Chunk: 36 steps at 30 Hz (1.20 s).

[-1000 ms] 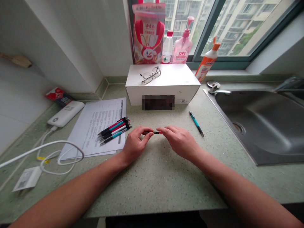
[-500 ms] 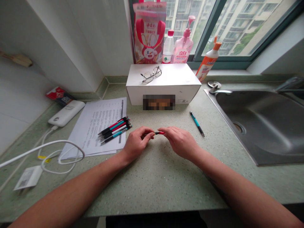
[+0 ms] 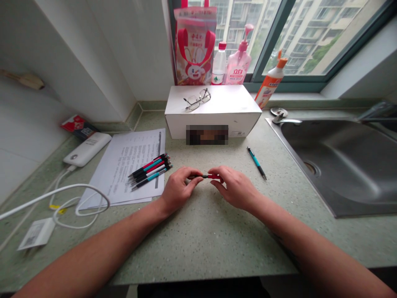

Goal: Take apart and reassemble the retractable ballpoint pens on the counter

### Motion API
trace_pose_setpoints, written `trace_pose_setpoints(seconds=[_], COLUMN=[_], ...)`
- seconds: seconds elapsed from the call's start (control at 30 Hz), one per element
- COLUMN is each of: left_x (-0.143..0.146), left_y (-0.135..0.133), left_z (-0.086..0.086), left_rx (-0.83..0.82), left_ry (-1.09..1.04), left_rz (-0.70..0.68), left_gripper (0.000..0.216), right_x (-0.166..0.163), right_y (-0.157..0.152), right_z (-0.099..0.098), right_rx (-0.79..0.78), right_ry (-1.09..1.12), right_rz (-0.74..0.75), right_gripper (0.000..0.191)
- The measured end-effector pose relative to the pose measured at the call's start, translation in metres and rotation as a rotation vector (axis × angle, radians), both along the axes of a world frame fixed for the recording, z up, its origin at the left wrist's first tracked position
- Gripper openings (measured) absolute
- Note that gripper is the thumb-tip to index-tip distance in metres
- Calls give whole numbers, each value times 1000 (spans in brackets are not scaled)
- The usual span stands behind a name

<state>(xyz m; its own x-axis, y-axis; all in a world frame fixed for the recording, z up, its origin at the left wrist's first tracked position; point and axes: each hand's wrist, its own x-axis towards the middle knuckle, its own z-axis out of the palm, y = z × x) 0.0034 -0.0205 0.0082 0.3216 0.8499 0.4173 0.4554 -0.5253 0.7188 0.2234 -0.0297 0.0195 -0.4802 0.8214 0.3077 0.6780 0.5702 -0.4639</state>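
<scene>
A slim red-and-black pen (image 3: 214,176) lies level between my two hands, just above the counter. My left hand (image 3: 180,185) is closed, pinching its dark part between thumb and fingers. Around the red part curl the fingers of my right hand (image 3: 237,186), its thumb dropped a little below the pen; the far end is partly hidden by the fingers. To the right rests a teal-and-black mechanical pencil (image 3: 256,161). Several similar pens in red, teal, white and black form a bundle (image 3: 151,170) on printed sheets (image 3: 136,145) to the left.
A white box (image 3: 217,100) bearing eyeglasses (image 3: 197,100) stands at the back, bottles and a pink bag (image 3: 195,54) behind it. On the right is a steel sink (image 3: 347,165). A white power bank (image 3: 87,149), cable and charger (image 3: 37,234) lie left.
My right thumb has spread down from the pen and its fingers have shifted, showing more of the red part. The left hand keeps its pinch almost in place.
</scene>
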Motion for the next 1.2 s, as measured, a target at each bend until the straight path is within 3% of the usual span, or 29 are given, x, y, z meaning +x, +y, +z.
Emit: trace_pose_setpoints(seconds=[0.1,0.4,0.67,0.9,1.2], left_x=[0,1,1,2,2], left_y=[0,1,1,1,0], left_z=[1,2,6,4,7], left_rx=[-5,88,93,98,83], left_ry=[18,-44,-38,-36,-36], left_rz=[-10,-105,-109,-121,-145], left_gripper=[6,12,14,13,11], right_x=[-1,-3,-1,-3,-1], right_y=[1,1,0,0,-1], right_z=[-1,-2,-2,-2,-3], right_rx=[20,28,-15,-12,-21], right_ry=[-16,-131,-44,-132,-95], right_rz=[-17,0,-4,-16,-42], right_gripper=[12,27,17,31,20])
